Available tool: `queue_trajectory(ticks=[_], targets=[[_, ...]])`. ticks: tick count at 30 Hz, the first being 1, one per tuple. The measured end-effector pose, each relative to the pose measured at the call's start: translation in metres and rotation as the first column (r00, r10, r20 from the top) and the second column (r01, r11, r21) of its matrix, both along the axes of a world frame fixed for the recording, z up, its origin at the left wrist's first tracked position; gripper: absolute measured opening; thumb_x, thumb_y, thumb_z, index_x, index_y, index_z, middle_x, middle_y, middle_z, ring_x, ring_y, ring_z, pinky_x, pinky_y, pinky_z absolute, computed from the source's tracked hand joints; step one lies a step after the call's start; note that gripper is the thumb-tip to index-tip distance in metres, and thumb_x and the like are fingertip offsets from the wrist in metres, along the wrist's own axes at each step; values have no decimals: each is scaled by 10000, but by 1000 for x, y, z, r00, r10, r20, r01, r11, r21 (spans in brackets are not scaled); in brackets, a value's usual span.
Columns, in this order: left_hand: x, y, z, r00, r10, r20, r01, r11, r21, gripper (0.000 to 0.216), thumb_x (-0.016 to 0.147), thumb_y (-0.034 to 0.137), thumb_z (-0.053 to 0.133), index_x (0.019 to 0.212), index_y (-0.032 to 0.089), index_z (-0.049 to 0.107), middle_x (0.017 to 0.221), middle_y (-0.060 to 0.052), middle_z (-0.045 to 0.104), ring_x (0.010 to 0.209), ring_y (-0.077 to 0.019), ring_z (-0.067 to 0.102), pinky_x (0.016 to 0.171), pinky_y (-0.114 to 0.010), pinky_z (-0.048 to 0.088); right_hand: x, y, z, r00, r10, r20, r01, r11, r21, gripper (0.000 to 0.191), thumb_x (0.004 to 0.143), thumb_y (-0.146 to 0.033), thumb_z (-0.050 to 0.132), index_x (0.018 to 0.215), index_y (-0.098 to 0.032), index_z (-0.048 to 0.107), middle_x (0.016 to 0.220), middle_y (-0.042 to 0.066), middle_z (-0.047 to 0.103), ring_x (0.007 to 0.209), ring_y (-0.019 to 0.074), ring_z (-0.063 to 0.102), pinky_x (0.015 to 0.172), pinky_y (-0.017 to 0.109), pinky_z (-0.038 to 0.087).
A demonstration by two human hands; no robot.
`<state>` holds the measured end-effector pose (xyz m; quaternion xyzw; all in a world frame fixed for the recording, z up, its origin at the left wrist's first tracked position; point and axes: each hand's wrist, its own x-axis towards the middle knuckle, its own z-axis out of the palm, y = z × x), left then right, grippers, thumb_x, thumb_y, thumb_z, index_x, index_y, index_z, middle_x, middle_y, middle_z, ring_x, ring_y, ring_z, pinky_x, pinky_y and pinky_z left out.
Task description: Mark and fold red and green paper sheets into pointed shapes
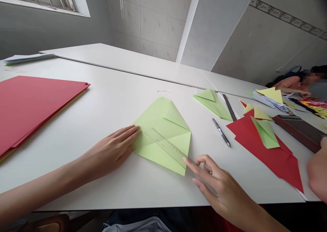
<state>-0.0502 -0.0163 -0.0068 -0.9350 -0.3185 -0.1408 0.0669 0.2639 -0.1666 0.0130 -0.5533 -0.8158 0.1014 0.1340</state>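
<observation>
A light green sheet of paper (155, 150), folded into an envelope-like shape with a flap at its upper right, lies on the white table. Across it slants a clear plastic ruler (166, 145). My left hand (119, 143) rests flat at the paper's left corner, its fingertips on the edge. Beyond the paper's lower right side, my right hand (214, 181) has its index fingertip at the ruler's lower right end. Its thumb is apart from that finger, and the other fingers are partly curled.
Red sheets (38, 102) are stacked at left. To the right lie a pen (221, 132), another folded green paper (213, 102), a dark ruler (229, 107), red paper (268, 150) and a brown case (298, 130). Another person's hand (318, 170) is at the right edge; a person (293, 84) sits farther back.
</observation>
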Motion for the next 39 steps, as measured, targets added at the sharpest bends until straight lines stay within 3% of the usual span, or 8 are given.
queue_trajectory(ticks=[3,7,11,15,18,24,31,39], targets=[[4,-1,1,998,-55,39,56,998,-17,447,994,262,313,1401,181,482,1418,-80,514,1326,-232,472,1111,-405,409,-3,9,-1,999,-13,-29,15,997,82,500,1007,-242,364,1503,-265,304,1068,72,521,553,83,511,521,247,490],[8,-5,4,985,-154,73,154,988,-3,449,969,143,340,1371,231,520,1381,-57,555,1285,-212,518,1082,-376,448,-9,24,-10,999,3,-52,7,985,174,480,996,-227,383,1475,-253,367,1067,81,540,672,121,593,550,263,510],[15,-20,7,978,-199,68,199,980,16,510,921,22,332,1331,227,557,1339,-52,593,1247,-204,551,1019,-347,497,-13,38,-18,999,22,32,-29,974,226,462,974,-203,409,1435,-197,439,1029,97,560,773,171,608,622,315,549],[24,-43,9,967,-254,8,254,967,-17,446,959,151,397,1393,199,487,1415,-63,520,1318,-246,478,1066,-390,453,-14,43,-19,994,35,108,-54,981,186,452,968,-198,414,1416,-180,468,1019,100,556,813,185,610,652,328,567],[28,-58,12,959,-282,-31,279,957,-77,541,963,277,444,1486,194,335,1505,-36,394,1407,-263,349,1139,-411,369,-13,46,-17,992,32,119,-51,985,162,453,973,-214,417,1423,-194,463,1045,101,553,814,185,613,623,319,566],[26,-64,16,954,-298,-38,283,934,-218,677,968,339,461,1539,211,119,1543,-33,299,1456,-247,213,1190,-424,271,-11,54,-16,985,14,170,-45,982,182,440,983,-239,408,1415,-188,476,1059,118,557,862,219,616,554,314,551],[25,-59,16,944,-327,-43,305,916,-260,676,973,368,443,1538,184,120,1553,-44,259,1462,-253,178,1202,-434,225,-7,63,-16,969,29,245,-85,972,221,446,980,-176,400,1420,-183,473,1059,129,569,908,234,615,598,330,552],[23,-60,17,949,-316,-1,303,909,-286,662,968,355,466,1533,204,156,1549,-34,284,1461,-250,189,1197,-424,230,-1,66,-20,976,15,217,-72,963,260,437,968,-165,448,1401,-192,497,1042,113,572,899,221,592,658,338,542]])
